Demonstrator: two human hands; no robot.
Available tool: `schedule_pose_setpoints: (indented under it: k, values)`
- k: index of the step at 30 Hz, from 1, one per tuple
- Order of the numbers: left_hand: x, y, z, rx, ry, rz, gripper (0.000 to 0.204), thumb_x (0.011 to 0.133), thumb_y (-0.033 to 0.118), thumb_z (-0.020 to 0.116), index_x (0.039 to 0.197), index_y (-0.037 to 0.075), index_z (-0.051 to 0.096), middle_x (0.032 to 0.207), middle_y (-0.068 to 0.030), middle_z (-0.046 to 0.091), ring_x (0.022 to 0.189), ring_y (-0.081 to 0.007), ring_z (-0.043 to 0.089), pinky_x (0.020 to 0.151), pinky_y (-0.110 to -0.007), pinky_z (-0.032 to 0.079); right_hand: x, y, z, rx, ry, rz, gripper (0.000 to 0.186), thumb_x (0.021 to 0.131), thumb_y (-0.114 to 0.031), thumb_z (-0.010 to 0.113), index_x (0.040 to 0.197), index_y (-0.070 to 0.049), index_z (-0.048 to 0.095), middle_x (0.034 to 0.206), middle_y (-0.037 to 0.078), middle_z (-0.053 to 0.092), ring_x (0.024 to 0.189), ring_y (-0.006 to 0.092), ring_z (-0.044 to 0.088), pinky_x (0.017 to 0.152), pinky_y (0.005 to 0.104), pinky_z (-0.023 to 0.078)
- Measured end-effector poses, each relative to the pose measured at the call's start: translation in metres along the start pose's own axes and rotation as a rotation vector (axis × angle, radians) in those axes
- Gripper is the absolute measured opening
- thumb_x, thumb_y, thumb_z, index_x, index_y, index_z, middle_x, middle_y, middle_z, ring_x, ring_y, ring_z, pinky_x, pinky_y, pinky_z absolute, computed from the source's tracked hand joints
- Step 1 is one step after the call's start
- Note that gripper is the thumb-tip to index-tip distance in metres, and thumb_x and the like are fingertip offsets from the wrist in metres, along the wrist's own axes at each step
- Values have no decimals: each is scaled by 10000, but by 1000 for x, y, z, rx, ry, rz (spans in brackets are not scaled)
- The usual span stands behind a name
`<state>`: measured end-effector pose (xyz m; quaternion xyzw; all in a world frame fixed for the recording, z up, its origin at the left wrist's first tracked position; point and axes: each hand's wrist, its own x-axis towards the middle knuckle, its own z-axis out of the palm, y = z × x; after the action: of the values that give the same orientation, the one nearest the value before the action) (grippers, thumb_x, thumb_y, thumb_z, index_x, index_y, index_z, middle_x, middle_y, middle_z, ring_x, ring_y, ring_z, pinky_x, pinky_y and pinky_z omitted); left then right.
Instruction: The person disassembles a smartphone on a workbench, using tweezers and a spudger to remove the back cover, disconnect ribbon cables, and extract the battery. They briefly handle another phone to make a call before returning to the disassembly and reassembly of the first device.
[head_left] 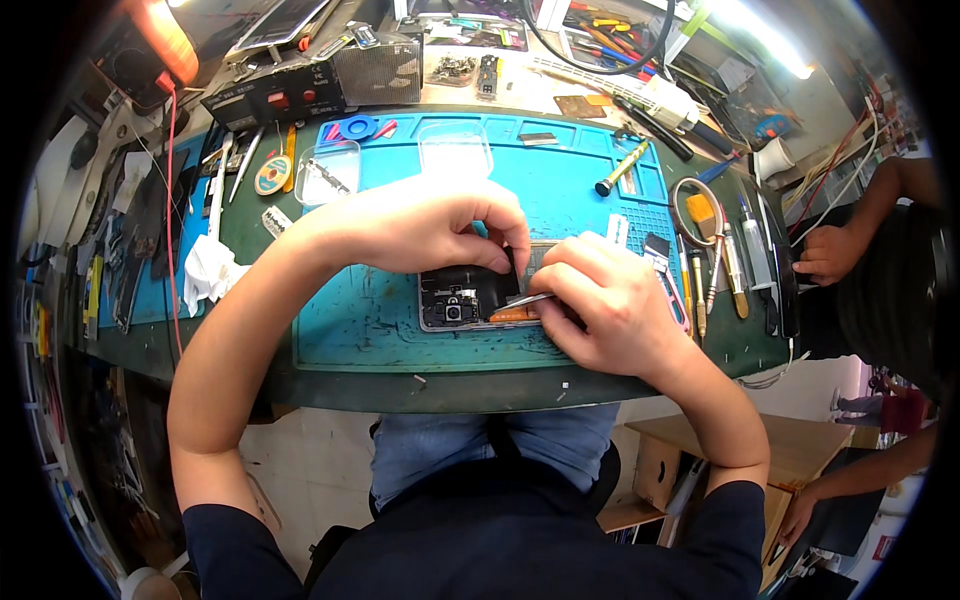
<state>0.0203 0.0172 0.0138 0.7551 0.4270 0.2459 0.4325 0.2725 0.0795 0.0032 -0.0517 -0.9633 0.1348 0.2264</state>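
Observation:
An opened phone [437, 317] lies on the blue work mat [350, 335] in front of me, its camera module and dark inner parts bared. My left hand [455, 232] arches over its far edge, thumb and fingers pinched on a thin black film that rises from the phone. From the right, my right hand [612, 305] grips a slim pointed metal tool [522, 301]. The tool's tip rests low in the phone, beside an orange strip [513, 315]. My fingers cover much of the phone's right half.
Clear plastic boxes [455, 150] and a yellow-handled screwdriver [622, 167] lie toward the back of the mat. A solder reel [273, 175] and crumpled white tissue [211, 272] are at left. Brushes [735, 270] stand right, near another person's hand [828, 254].

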Motion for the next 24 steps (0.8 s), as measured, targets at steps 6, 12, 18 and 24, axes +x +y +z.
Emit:
schedule_pose_setpoints:
  k: [6,12,18,24]
  values:
    - [-4,-3,-5,-152,8,-60,71,967,47,705,1034,23,709,1011,-27,675,993,-143,631,893,-301,528,2,1,3,71,-15,2,157,823,-58,733,943,-71,632,890,65,594,807,270,623,693,387,528]
    - [-15,-9,-10,-121,56,53,190,995,42,677,1181,48,714,1128,-29,703,1029,-118,635,919,-282,535,5,-6,6,61,-38,75,167,823,-55,731,956,-68,631,900,78,594,827,284,626,704,391,534]
    - [-35,-5,-11,-154,262,-43,324,1056,105,611,1367,24,646,1218,-64,701,1111,-123,642,966,-297,530,4,-8,9,34,-2,64,161,822,-61,727,943,-63,622,908,80,587,831,281,623,698,391,531]
    - [-29,-17,1,-112,468,-84,224,1033,57,610,1228,-21,687,1072,-68,709,960,-132,659,864,-283,527,-33,-12,1,-120,199,277,194,824,-17,707,1014,-16,672,1005,137,627,898,311,666,758,400,554]
